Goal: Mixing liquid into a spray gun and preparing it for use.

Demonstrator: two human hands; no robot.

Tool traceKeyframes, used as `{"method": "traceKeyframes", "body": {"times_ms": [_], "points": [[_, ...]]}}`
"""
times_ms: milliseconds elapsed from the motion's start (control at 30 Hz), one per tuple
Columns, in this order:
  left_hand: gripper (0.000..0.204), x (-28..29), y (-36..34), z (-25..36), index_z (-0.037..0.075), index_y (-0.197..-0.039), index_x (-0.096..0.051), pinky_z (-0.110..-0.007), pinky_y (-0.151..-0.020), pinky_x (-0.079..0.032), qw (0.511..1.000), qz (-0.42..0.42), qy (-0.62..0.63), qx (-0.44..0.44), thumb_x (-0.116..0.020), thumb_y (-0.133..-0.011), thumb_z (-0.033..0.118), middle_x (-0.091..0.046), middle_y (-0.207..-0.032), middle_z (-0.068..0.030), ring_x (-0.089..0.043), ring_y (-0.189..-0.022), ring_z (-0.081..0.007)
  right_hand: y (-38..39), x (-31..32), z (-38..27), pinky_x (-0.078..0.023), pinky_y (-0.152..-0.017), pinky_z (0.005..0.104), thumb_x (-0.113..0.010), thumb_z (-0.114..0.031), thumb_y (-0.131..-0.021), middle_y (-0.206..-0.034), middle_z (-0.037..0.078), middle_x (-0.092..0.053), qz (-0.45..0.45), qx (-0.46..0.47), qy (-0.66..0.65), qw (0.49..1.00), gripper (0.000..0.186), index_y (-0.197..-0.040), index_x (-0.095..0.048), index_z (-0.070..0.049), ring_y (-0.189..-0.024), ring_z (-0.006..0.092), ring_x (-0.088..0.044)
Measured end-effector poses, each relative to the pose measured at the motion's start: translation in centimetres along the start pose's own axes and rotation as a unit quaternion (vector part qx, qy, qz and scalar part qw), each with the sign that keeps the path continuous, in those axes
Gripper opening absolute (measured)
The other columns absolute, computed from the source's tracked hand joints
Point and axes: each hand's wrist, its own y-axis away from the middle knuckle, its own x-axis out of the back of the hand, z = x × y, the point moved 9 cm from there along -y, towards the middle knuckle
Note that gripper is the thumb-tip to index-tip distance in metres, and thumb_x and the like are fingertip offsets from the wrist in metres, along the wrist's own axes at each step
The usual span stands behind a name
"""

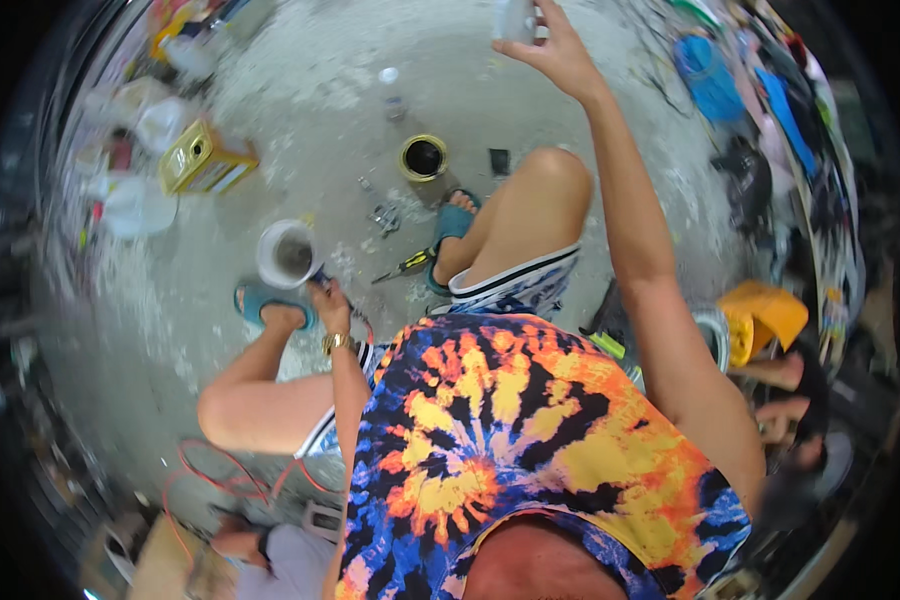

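Observation:
My left hand point(330, 305), with a gold watch at its wrist, is closed round a dark handle point(320, 280). Directly beyond that hand is a round white cup point(270, 250), its inside greyish; the handle seems joined to the cup. At the top edge my right hand point(555, 55) is stretched far forward and grips a pale grey-white container point(513, 22), which the frame cuts off. Between my feet and farther out stands an open can of black liquid point(423, 158) with a yellowish rim.
A yellow-handled screwdriver point(410, 263) and small metal parts point(385, 218) lie by my foot. Nearby are a clear bottle point(393, 100) and a dark square piece point(498, 162). A gold tin point(208, 160) and jugs line the left; bags point(710, 80) line the right. Behind me runs an orange hose point(230, 455); other people sit close.

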Motion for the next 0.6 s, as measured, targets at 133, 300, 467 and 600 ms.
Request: {"method": "traceKeyframes", "body": {"times_ms": [133,300,467,600], "points": [[0.046,1.9,0.1,-4.1,-0.011,-0.126,-0.042,-0.04,-0.097,-0.039,0.998,0.0,-0.006,0.063,-0.057,-0.089,0.012,-0.054,-0.119,-0.0269,-0.054,-0.102,-0.0353,1.4,4.3,7.0,-0.04,-0.1,0.033,-0.078,-0.028,-0.074,-0.136,0.02,-0.043,0.051,-0.023,0.212,0.976,0.089,-0.144,-0.029,-0.002,-0.124,0.0238,-0.044],[0.045,4.0,1.4,-3.5,-0.011,-0.126,-0.041,-0.039,-0.083,-0.046,0.998,0.015,-0.005,0.054,-0.055,-0.093,0.017,-0.058,-0.11,-0.0222,-0.056,-0.093,-0.0287,7.3,1.7,12.3,-0.045,-0.095,0.0397,-0.074,-0.049,-0.072,-0.135,0.018,-0.044,0.004,-0.243,-0.16,0.957,0.097,-0.145,-0.028,-0.004,-0.118,0.0283,-0.05],[0.036,1.7,-1.2,7.2,-0.011,-0.111,-0.047,-0.038,-0.077,-0.044,0.987,-0.082,-0.138,-0.019,-0.057,-0.091,0.017,-0.058,-0.096,-0.0186,-0.054,-0.082,-0.028,7.1,-0.4,10.4,-0.045,-0.091,0.0366,-0.064,-0.044,-0.083,-0.121,0.008,-0.054,-0.031,-0.283,-0.269,0.92,0.077,-0.142,-0.034,-0.007,-0.107,0.0191,-0.055],[0.032,6.6,-1.4,8.7,-0.008,-0.105,-0.051,-0.039,-0.075,-0.045,0.998,0.003,-0.061,0.015,-0.06,-0.088,0.017,-0.06,-0.088,-0.021,-0.055,-0.079,-0.0317,0.8,-4.1,-1.4,-0.039,-0.102,0.0333,-0.074,-0.033,-0.078,-0.14,0.021,-0.04,-0.092,-0.208,-0.217,0.949,0.084,-0.145,-0.031,-0.005,-0.125,0.0241,-0.043]]}}
